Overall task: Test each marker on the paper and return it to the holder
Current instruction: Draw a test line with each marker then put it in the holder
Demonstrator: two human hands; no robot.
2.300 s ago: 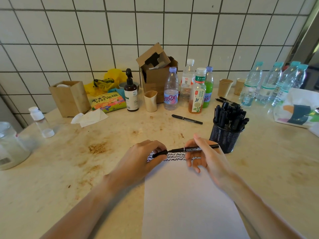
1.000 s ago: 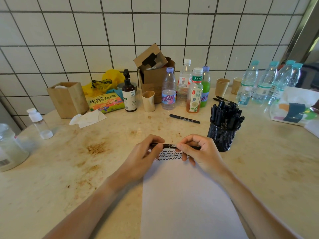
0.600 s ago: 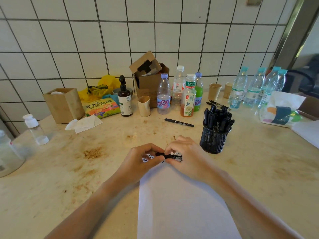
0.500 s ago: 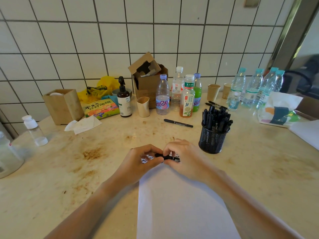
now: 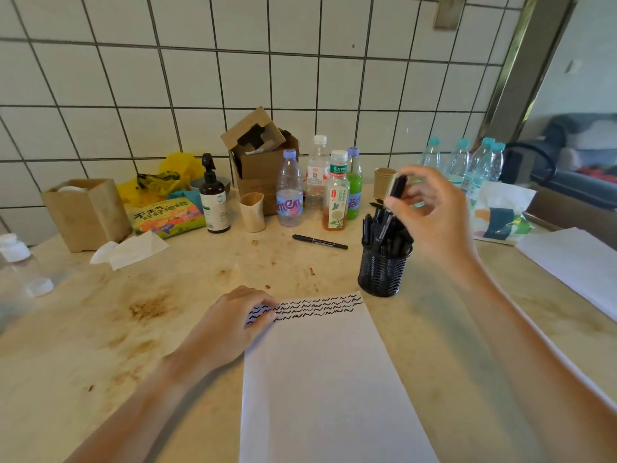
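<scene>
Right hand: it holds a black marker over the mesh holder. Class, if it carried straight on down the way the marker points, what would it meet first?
Most likely the caps of the markers standing in the mesh holder, directly below the right hand and its marker. Depth is hard to judge from one view.

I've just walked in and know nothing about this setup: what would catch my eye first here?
Probably the right hand, raised over a black mesh holder crammed with markers and pinching one black marker above it. Next, the white paper at the near edge, with rows of black squiggles along its top, where the left hand rests. Behind them, a cluster of bottles stands against the tiled wall.
</scene>
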